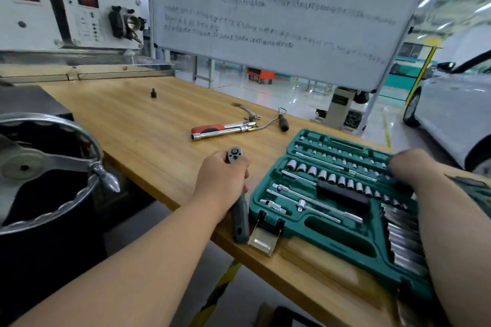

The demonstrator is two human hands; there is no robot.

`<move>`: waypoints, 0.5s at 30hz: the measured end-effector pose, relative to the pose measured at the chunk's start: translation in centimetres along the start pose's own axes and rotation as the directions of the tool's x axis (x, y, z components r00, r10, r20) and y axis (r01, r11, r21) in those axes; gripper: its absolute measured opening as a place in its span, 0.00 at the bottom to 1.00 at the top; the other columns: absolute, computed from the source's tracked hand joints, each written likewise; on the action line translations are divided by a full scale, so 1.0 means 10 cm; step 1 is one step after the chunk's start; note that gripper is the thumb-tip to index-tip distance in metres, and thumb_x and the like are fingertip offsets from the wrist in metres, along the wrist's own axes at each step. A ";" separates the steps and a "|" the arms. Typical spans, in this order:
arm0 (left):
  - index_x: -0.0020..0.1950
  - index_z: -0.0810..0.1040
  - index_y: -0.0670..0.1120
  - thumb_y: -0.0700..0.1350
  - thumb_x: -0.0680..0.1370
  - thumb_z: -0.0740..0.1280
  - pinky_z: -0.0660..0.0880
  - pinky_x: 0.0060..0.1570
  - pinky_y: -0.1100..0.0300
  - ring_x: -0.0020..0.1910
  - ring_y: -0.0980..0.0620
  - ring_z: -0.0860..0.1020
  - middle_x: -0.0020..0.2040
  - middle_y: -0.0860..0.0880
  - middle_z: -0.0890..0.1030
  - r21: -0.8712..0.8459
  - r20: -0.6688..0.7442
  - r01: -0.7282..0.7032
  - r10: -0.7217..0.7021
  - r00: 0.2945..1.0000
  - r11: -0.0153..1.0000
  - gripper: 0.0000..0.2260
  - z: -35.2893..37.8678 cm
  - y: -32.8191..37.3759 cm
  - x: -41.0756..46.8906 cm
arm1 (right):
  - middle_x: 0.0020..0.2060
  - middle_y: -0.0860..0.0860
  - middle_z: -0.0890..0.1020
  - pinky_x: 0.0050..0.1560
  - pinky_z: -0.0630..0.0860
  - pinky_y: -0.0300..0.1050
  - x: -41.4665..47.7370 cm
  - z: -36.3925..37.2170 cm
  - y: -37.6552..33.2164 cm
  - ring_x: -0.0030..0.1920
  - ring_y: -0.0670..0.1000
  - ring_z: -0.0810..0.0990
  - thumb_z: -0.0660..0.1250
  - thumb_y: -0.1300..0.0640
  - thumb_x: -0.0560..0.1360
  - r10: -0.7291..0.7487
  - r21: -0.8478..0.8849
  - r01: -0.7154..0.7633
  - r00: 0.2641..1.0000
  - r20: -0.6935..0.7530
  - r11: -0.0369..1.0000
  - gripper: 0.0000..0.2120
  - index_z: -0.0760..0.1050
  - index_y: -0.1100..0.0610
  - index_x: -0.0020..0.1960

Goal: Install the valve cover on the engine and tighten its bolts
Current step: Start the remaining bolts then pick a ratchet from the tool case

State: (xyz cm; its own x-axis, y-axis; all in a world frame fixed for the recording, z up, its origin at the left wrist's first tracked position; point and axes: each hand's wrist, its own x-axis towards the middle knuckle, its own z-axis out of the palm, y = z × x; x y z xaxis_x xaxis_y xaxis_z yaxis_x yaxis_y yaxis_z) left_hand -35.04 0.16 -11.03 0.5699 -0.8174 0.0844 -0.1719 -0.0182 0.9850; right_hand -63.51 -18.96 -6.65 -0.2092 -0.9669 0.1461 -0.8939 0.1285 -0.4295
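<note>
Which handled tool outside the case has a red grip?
The wrench lying mid-bench; the ratchet in the left hand has a dark green grip, the hook tool a black one.

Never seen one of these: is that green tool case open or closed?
Open: the green tool case lies on the wooden bench with its rows of sockets exposed.

Ratchet (240,218): chrome head, dark handle, gripped by left hand (221,180), just beside socket case (292,232). Case: green, open, flat on bench (132,119), sockets (322,175) in rows.
</note>
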 end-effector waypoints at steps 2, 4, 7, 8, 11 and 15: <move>0.43 0.79 0.48 0.50 0.76 0.65 0.71 0.31 0.61 0.24 0.60 0.76 0.34 0.51 0.80 0.001 -0.002 0.002 -0.002 1.000 1.000 0.07 0.00 0.01 0.01 | 0.51 0.57 0.80 0.44 0.70 0.41 -0.04 0.01 -0.05 0.53 0.56 0.79 0.57 0.62 0.80 -0.007 0.112 0.004 1.000 0.026 0.994 0.13 0.78 0.60 0.59; 0.43 0.79 0.48 0.50 0.76 0.65 0.72 0.31 0.60 0.26 0.58 0.76 0.35 0.51 0.80 -0.008 -0.008 0.012 -0.012 1.000 1.000 0.07 0.00 0.00 0.00 | 0.56 0.63 0.79 0.44 0.68 0.45 0.03 0.04 -0.04 0.57 0.62 0.78 0.59 0.64 0.78 -0.025 0.163 0.026 1.000 -0.003 0.986 0.13 0.77 0.67 0.59; 0.44 0.79 0.49 0.51 0.76 0.65 0.72 0.30 0.60 0.28 0.56 0.77 0.37 0.50 0.80 -0.007 -0.023 0.011 -0.012 1.000 1.000 0.07 0.00 -0.01 0.00 | 0.55 0.63 0.81 0.43 0.73 0.49 0.05 0.08 -0.06 0.52 0.63 0.78 0.61 0.65 0.77 -0.112 0.091 0.111 0.994 0.006 0.990 0.12 0.79 0.68 0.56; 0.44 0.79 0.49 0.51 0.76 0.65 0.72 0.31 0.60 0.28 0.56 0.77 0.37 0.50 0.80 -0.011 -0.025 0.015 -0.015 1.000 1.000 0.07 0.00 -0.01 0.00 | 0.54 0.61 0.81 0.44 0.74 0.48 0.05 0.08 -0.08 0.49 0.62 0.78 0.62 0.64 0.77 -0.142 0.076 0.141 0.990 0.016 0.987 0.11 0.80 0.66 0.55; 0.44 0.79 0.48 0.50 0.76 0.66 0.74 0.33 0.58 0.28 0.56 0.77 0.36 0.50 0.80 -0.028 -0.030 0.030 -0.031 0.999 0.999 0.07 0.01 0.00 0.00 | 0.55 0.60 0.80 0.51 0.77 0.50 0.01 0.10 -0.17 0.49 0.60 0.78 0.62 0.62 0.79 -0.192 -0.008 0.193 0.976 0.104 0.981 0.11 0.79 0.62 0.57; 0.43 0.80 0.48 0.50 0.76 0.66 0.73 0.31 0.59 0.27 0.56 0.77 0.35 0.51 0.80 -0.017 -0.039 0.032 -0.033 0.999 0.999 0.07 0.02 0.00 0.00 | 0.56 0.59 0.80 0.52 0.76 0.47 -0.02 0.13 -0.21 0.48 0.59 0.76 0.61 0.64 0.78 -0.236 0.016 0.236 0.968 0.083 0.972 0.12 0.80 0.61 0.57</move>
State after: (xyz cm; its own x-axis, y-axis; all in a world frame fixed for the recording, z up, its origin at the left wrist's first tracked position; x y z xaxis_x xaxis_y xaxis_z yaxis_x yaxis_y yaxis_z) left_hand -35.19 0.09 -11.08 0.6060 -0.7934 0.0575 -0.1398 -0.0350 0.9896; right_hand -61.05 -19.31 -6.95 0.0415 -0.9847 0.1690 -0.9117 -0.1065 -0.3969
